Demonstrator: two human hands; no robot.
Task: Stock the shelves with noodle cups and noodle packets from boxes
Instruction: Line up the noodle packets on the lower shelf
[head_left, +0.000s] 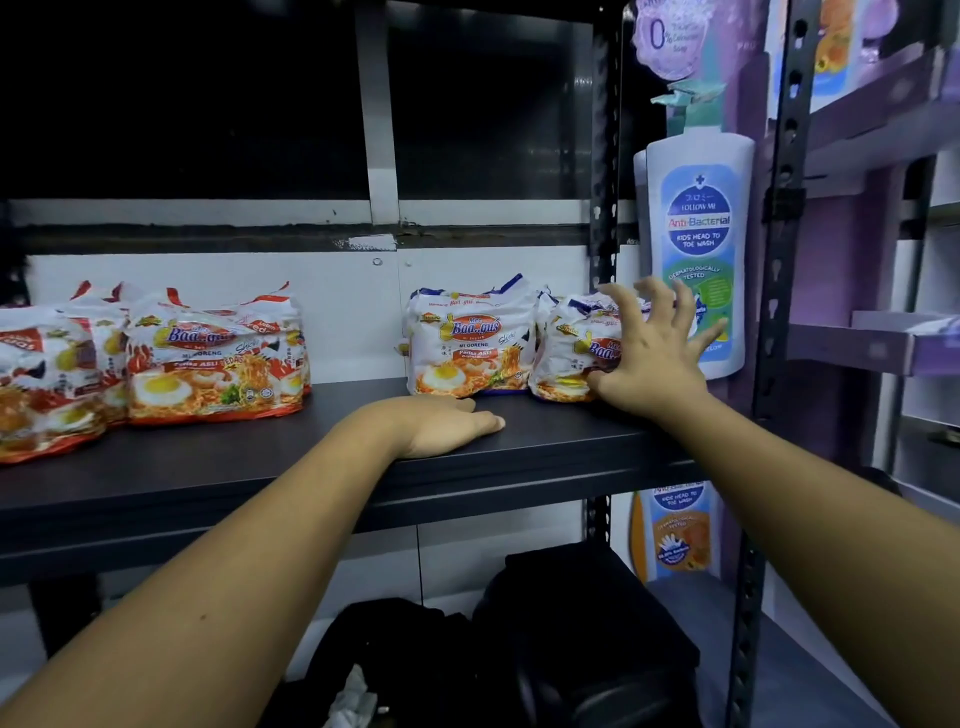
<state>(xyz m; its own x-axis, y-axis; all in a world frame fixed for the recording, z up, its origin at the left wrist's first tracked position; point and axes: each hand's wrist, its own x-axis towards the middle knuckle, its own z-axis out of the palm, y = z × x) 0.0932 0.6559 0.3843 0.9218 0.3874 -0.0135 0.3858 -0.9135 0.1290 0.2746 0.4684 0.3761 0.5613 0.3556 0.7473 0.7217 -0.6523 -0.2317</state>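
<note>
R hand (654, 358) splayed, fingers loose, against blue noodle pkt (571, 353) at shelf (208, 457) right end; L hand (441, 423) flat, released, nr front edge. Risk: pkt tips fwd if pushed unevenly, or bumps wash bottle (698, 249).

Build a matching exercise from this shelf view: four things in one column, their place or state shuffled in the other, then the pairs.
Column one
1. left hand
2. right hand
3. red-trimmed noodle packs
4. white wash bottle

Column two
A. upright at the far right
B. flat on the dark shelf board
C. grouped at the shelf's left end
D. fingers spread, against a blue-trimmed noodle pack

Pairs: 1-B, 2-D, 3-C, 4-A
</note>
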